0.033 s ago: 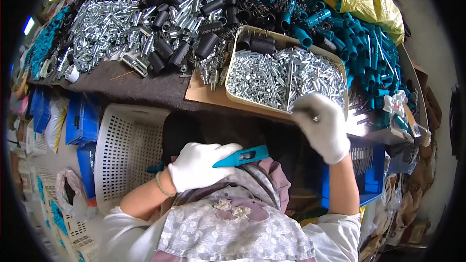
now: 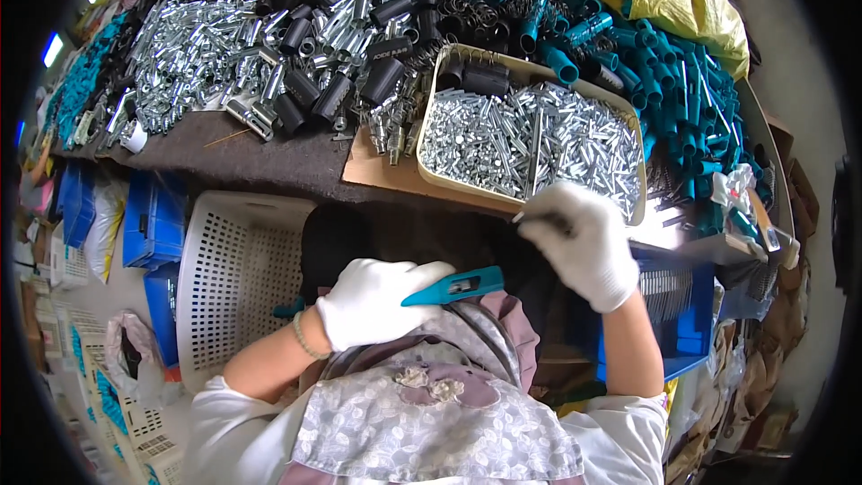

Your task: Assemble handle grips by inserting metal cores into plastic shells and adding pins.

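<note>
Left hand (image 2: pixel 375 303) is gripping the teal handle (image 2: pixel 488 280) just below frame centre; keeping its slot exposed should help. Right hand (image 2: pixel 584 247) is hovering by the tray's (image 2: pixel 469 190) lower edge, fingers curling, contents unclear.

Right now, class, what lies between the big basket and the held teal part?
In the head view: the left hand holding the teal part, and, nearer the big basket, a dark shape I cannot identify.
</note>
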The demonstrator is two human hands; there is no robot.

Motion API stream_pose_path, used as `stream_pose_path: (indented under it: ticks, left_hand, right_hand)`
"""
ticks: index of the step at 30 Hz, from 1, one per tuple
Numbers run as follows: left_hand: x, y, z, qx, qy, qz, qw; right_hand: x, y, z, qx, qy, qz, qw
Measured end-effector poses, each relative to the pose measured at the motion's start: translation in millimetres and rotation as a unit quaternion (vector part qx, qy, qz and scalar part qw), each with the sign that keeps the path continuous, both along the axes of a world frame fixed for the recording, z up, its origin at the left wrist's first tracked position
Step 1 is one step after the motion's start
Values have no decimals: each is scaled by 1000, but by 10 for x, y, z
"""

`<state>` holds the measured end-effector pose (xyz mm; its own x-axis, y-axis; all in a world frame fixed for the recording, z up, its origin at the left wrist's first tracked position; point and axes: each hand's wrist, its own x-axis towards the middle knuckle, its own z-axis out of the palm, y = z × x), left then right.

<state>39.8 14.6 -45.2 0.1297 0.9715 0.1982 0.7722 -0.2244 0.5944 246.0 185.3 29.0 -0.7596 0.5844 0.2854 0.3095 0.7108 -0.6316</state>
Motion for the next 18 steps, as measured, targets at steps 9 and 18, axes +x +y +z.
stream_pose_path:
  ticks: [9,18]
  left_hand:
    - [-14,81,-51,-29,32,-8,999]
    - [-3,83,-67,-69,44,-13,997]
  right_hand:
    - [-37,-272,-540,25,-44,147,988]
    - [-253,-588,-540,229,-202,154,939]
